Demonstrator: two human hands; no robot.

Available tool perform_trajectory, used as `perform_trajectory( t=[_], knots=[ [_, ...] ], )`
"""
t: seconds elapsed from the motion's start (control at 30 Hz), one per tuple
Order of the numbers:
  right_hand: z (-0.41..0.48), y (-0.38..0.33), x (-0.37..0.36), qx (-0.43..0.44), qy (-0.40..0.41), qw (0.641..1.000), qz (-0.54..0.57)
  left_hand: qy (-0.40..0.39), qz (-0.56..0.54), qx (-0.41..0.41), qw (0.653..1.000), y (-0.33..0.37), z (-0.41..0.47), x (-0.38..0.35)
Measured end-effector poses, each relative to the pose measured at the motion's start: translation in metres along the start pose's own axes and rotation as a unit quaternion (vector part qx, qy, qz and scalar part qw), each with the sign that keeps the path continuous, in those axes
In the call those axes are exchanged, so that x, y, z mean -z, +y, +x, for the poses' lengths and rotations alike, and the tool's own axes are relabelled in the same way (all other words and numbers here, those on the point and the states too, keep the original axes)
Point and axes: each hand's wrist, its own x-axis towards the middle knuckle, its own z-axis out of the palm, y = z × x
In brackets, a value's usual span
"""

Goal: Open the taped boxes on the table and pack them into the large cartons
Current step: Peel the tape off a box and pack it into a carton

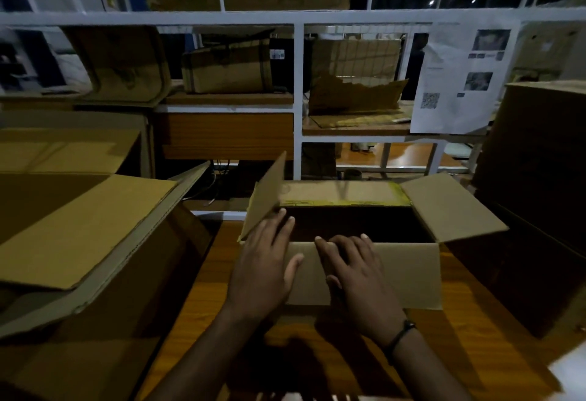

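We see matt brown cardboard in the open box [364, 273], glossy orange wood on the table [196, 315], white-painted metal racking [298, 99].

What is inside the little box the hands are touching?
The small box is open, but its inside is just dark shadow; nothing in it shows. The left hand and right hand on the near flap cover the front corner.

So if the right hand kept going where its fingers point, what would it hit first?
Probably nothing at once: the right hand points over the near flap into the open box, dark inside.
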Motion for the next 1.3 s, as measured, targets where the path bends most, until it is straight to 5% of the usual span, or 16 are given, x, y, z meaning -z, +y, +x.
perform_trajectory(
  t=[0.2, 0.63, 0.93, 1.07, 1.3],
  knots=[
    [0.006, 0.003, -0.002, -0.004, 0.001, 1.0, 0.005, 0.033, 0.035, 0.078, 0.996, -0.018, 0.017, 0.017],
    [-0.007, 0.011, 0.002, 0.02, -0.02, 0.999, 0.03, -0.056, 0.088, 0.261, 0.96, -0.028, 0.046, 0.029],
    [0.012, 0.021, 0.004, 0.015, -0.045, 0.996, 0.07, -0.066, 0.063, 0.255, 0.963, -0.043, 0.064, 0.032],
    [0.018, 0.024, 0.011, 0.012, -0.055, 0.993, 0.105, -0.03, 0.088, 0.18, 0.979, -0.029, 0.056, 0.028],
    [-0.002, 0.019, 0.016, 0.022, -0.067, 0.989, 0.127, -0.147, -0.033, 0.074, 0.986, 0.013, 0.065, 0.02]
  ],
)
